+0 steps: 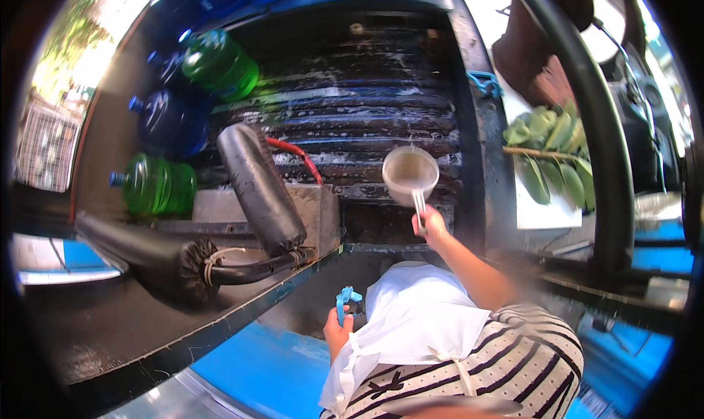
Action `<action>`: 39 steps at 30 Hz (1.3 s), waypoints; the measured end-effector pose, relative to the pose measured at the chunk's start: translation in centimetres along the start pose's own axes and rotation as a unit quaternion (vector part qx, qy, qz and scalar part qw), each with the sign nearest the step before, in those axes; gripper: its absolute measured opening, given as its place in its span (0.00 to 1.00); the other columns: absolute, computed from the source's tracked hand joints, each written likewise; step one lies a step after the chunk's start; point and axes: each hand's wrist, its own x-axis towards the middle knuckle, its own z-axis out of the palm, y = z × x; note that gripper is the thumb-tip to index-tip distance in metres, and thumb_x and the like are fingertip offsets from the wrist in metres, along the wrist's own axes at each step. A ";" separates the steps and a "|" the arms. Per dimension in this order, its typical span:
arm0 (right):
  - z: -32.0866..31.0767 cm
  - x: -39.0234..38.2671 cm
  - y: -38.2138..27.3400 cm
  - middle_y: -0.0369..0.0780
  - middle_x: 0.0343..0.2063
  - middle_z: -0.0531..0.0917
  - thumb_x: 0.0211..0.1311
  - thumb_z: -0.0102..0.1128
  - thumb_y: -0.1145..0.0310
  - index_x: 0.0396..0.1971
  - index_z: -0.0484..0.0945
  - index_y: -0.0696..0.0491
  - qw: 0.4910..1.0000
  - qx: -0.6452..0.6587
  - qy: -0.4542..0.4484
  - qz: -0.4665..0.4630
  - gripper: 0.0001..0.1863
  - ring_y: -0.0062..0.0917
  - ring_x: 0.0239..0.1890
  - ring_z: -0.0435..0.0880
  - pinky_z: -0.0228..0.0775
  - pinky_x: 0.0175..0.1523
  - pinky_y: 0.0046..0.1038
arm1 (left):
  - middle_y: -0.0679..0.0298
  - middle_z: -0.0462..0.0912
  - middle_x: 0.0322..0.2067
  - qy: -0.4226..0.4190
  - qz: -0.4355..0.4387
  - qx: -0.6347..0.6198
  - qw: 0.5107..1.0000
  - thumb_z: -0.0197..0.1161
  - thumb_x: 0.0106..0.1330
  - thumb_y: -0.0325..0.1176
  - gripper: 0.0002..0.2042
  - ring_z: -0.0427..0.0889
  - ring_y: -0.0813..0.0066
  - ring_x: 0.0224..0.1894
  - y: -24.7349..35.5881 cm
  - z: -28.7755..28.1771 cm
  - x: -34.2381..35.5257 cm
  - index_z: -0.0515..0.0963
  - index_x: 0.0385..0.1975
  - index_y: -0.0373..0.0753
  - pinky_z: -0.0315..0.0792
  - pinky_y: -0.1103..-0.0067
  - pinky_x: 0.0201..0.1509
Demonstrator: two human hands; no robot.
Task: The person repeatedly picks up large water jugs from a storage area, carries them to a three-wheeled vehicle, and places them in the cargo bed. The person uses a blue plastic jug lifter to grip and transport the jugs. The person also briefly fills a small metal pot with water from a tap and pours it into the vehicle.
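Observation:
My right hand (433,225) is closed round the handle of a pale, round water dipper (411,171). The dipper is held over a wet, ridged dark bed (345,100) with pale suds or water streaks on it. Its bowl opens upward and is slightly blurred, so what is inside cannot be told. Lower and to the left, close to my white apron (418,302), my left hand (337,334) grips a light blue plastic piece with a looped top (346,299). The hand and the angle hide the rest of that piece.
Green water jugs (224,65) and blue ones (165,122) lie along the bed's left side. Black padded bars (260,188) and a red tube (297,155) stand near them. A dark metal rail (594,111) rises on the right, by a leafy branch (554,151).

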 end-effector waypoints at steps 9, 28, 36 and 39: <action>-4.7 -2.2 2.9 0.35 0.12 0.69 0.55 0.43 0.66 0.19 0.64 0.48 0.959 0.052 0.158 0.229 0.08 0.20 0.13 0.67 0.55 0.13 0.20 | 0.60 0.77 0.23 -0.118 0.115 0.088 0.983 0.58 0.57 0.28 0.10 0.75 0.74 0.24 1.3 -3.8 6.9 0.76 0.38 0.36 0.69 0.77 0.32; -12.2 -18.5 8.8 0.35 0.20 0.74 0.67 0.48 0.62 0.67 0.49 0.41 0.990 -0.077 0.121 0.010 0.31 0.15 0.15 0.68 0.60 0.18 0.18 | 0.51 0.79 0.25 -0.337 0.281 0.212 0.873 0.58 0.57 0.30 0.10 0.79 0.58 0.26 5.4 4.5 2.2 0.75 0.38 0.36 0.71 0.72 0.33; -28.4 -36.8 19.2 0.32 0.21 0.78 0.68 0.46 0.57 0.47 0.71 0.50 0.983 0.037 0.178 0.010 0.15 0.12 0.17 0.72 0.65 0.22 0.17 | 0.48 0.80 0.30 -0.466 0.395 0.272 0.743 0.58 0.57 0.30 0.11 0.80 0.50 0.34 7.4 17.4 -10.6 0.75 0.39 0.36 0.72 0.68 0.38; -32.8 -42.3 22.4 0.33 0.22 0.78 0.68 0.46 0.57 0.49 0.70 0.49 0.951 0.149 0.267 -0.050 0.16 0.12 0.18 0.73 0.67 0.23 0.16 | 0.48 0.80 0.31 -0.524 0.420 0.271 0.690 0.58 0.57 0.30 0.11 0.80 0.50 0.35 7.3 22.2 -16.3 0.75 0.39 0.36 0.72 0.68 0.38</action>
